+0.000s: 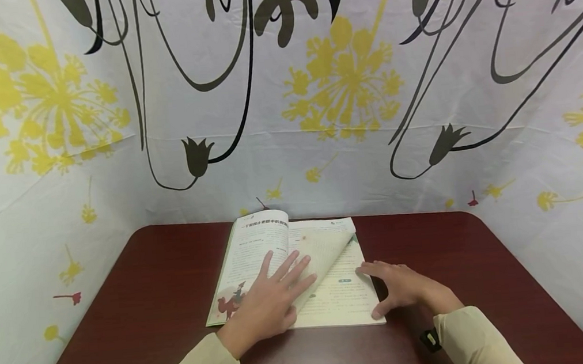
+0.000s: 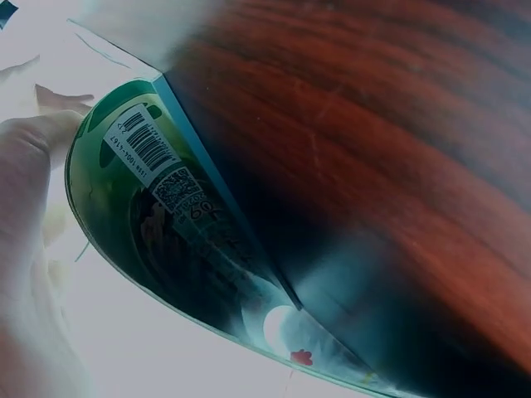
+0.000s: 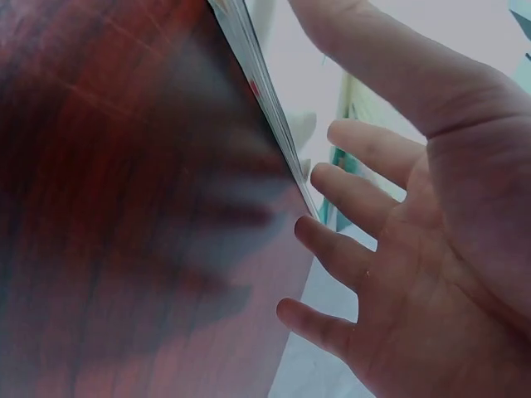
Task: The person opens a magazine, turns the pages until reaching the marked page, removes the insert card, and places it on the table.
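Note:
An open book (image 1: 340, 293) lies on the table, one page (image 1: 318, 252) folded over diagonally on its right half. The left hand (image 1: 271, 302) rests across the middle of the book, fingers spread over the folded page. At the book's right edge is the right hand (image 1: 405, 287), fingers apart and thumb near the lower right corner; it grips nothing. In the left wrist view the book's green cover (image 2: 116, 182) with a barcode label bulges up beside the left hand (image 2: 25, 249). The right wrist view shows the right hand (image 3: 415, 249) beside the page edges (image 3: 265, 91).
The dark red table (image 1: 160, 286) has rounded far corners. Around it hangs a white cloth (image 1: 248, 168) with yellow and grey plant patterns. A dark band with a small face (image 1: 430, 339) is on the right wrist, by the beige sleeve.

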{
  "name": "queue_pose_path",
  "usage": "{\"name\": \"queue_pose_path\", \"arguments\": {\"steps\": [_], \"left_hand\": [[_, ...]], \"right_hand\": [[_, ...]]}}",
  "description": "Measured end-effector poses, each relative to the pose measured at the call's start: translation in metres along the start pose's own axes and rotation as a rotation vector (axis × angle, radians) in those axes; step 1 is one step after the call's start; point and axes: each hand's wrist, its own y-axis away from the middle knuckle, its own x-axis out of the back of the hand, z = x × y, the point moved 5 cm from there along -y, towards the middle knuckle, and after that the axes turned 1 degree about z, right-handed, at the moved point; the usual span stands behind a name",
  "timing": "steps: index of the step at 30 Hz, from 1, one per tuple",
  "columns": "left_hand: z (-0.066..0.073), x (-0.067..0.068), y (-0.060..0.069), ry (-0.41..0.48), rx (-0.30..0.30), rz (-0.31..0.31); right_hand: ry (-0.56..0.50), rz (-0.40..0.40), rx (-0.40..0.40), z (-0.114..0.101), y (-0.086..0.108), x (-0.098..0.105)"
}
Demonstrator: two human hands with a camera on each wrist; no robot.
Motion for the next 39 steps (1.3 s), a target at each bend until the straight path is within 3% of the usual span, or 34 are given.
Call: {"name": "queue_pose_path", "arguments": {"steps": [5, 11, 15, 26, 30, 39], "left_hand": [[0.001, -0.001, -0.001, -0.028, -0.032, -0.004], [0.006, -0.003, -0.002, -0.077, -0.09, -0.066], [0.007, 0.0, -0.002, -0.086, -0.102, -0.038], [0.002, 0.01, -0.002, -0.096, -0.047, 0.088], [0.002, 0.008, -0.001, -0.074, -0.019, 0.065], [-0.003, 0.0, 0.001, -0.098, 0.084, -0.063]], "right_hand": [[-0.027, -0.041, -0.047, 0.002, 0.001, -0.004], [-0.01, -0.043, -0.051, 0.002, 0.0, -0.006], [-0.005, -0.044, -0.047, 0.001, -0.001, -0.005], [0.016, -0.044, -0.063, 0.001, -0.003, -0.006], [0.015, -0.039, -0.06, 0.002, -0.003, -0.006], [0.025, -0.026, -0.049, 0.001, -0.002, -0.006]]}}
